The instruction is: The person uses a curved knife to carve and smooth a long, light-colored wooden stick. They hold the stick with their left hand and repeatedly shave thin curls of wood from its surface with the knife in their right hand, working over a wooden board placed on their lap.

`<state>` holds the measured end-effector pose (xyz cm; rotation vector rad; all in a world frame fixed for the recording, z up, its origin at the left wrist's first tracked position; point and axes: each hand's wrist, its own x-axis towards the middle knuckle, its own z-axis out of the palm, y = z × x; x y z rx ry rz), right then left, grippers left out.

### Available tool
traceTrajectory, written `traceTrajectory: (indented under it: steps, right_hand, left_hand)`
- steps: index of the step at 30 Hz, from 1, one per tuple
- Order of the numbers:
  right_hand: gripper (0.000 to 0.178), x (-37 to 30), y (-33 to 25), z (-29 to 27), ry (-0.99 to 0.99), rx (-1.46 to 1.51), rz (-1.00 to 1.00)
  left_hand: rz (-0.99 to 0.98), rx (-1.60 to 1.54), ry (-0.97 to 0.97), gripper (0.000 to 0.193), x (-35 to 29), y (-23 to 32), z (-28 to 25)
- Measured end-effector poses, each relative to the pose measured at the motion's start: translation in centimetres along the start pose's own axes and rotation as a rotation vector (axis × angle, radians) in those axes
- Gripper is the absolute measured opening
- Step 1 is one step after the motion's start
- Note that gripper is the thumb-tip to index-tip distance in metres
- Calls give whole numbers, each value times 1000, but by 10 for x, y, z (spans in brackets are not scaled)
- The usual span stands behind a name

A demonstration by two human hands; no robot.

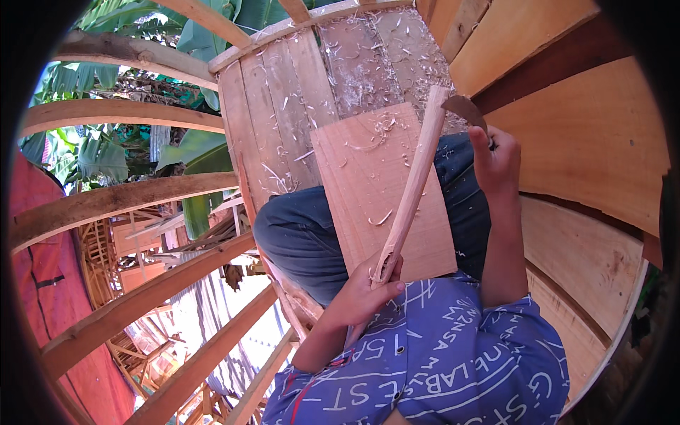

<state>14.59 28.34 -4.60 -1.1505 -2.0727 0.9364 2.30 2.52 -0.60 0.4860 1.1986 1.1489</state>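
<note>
My left hand (367, 294) is closed round the lower end of a long, pale wooden stick (416, 180), close to my shirt. The stick slants up and to the right over a flat rectangular board (382, 184) that lies across my lap. In my closed right hand (497, 157) is a knife with a dark, curved blade (465, 110); its handle is mostly hidden by my fingers. The blade's tip is at the right side of the stick, near its upper end; whether it touches the wood I cannot tell. Curled shavings lie on the board.
I sit with bent legs on a plank floor (283, 106) strewn with shavings. Wooden slats (134, 117) with open gaps run along the left, with banana leaves and scrap wood beyond. Broad wooden panels (588, 142) stand close on the right. A red cloth (57, 297) hangs far left.
</note>
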Motion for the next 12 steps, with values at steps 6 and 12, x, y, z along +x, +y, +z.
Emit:
traceTrajectory:
  steps: [6,12]
  right_hand:
    - [69,-25,-38,-6,-279,-172,-239]
    - [66,-68,-49,22,-465,-116,-263]
  left_hand:
    - [-96,-50,212,28,-4,23,-19]
    - [-66,59,291,41,2,22,-5]
